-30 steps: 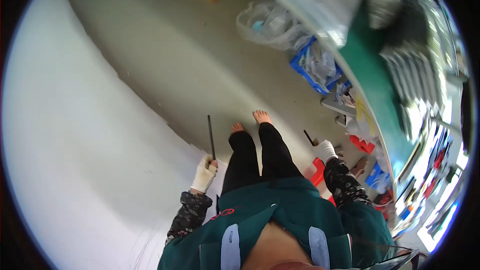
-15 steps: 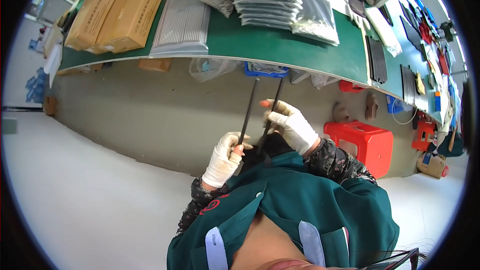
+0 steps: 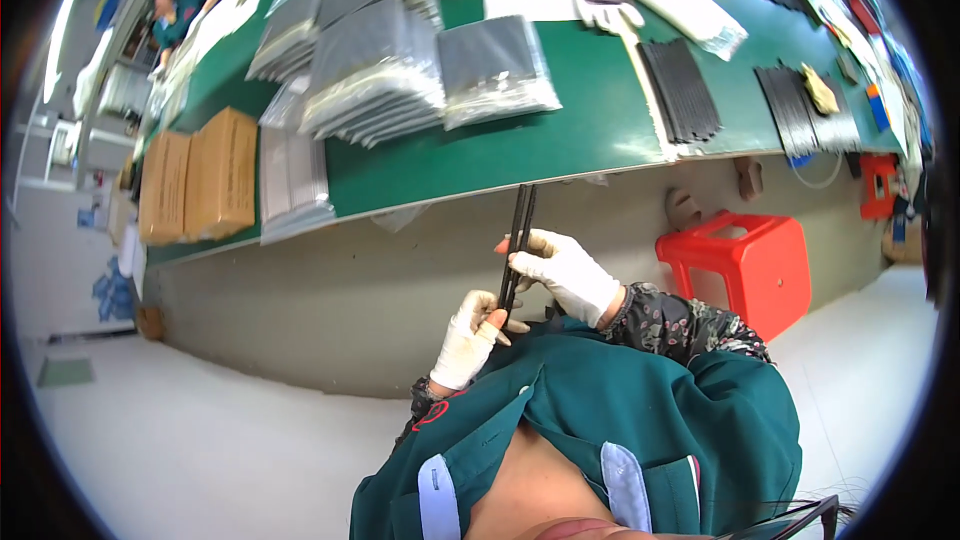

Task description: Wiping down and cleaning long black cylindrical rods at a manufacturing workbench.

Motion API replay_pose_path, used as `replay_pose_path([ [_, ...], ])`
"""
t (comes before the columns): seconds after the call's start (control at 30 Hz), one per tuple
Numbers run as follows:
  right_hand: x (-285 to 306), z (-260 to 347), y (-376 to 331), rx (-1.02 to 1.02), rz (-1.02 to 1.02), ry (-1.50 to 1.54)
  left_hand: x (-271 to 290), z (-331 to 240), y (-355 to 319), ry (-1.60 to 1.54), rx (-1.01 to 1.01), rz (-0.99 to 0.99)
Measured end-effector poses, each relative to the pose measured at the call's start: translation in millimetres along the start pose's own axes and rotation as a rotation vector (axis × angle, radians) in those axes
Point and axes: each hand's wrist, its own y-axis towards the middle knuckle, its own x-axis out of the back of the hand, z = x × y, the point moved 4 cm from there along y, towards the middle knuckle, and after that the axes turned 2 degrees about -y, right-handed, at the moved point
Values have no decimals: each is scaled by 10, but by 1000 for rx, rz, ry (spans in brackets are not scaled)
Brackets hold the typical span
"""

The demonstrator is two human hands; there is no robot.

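Two slim black rods (image 3: 519, 220) stand nearly upright and close together in front of my body, their upper ends reaching toward the table edge. My left hand (image 3: 466, 342), in a white glove with bare fingertips, is closed around their lower part. Higher up, my right hand (image 3: 568, 275), gloved the same way, pinches them between thumb and fingers. Whether each hand grips one rod or both is hard to make out. The lower ends are hidden behind my left fingers.
Along the green table (image 3: 590, 125) lie bagged flat packs (image 3: 375, 70), cardboard boxes (image 3: 220, 175) and a row of black strips (image 3: 680, 90). A red stool (image 3: 745, 265) stands on the floor at my right. Another person (image 3: 185, 15) is at the far left.
The two rods, apart before, have come together side by side, and my hands are nearer each other. My view has turned, so the table's contents appear shifted left.
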Motion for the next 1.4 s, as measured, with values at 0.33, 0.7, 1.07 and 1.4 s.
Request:
replay_pose_path([
  [0.33, 531, 37, -251, 185, -251, 391, -385, -300, 512, 50, 208, 411],
  [0.7, 329, -33, -912, 252, -453, 143, -648, -408, 575, 42, 302, 717],
  [1.07, 677, -74, -1004, 302, -644, 46, -1268, -413, 412, 177, 262, 857],
  [1.4, 2722, -61, -2076, 1010, -1069, 943, -1649, -311, 201, 192, 422, 933],
])
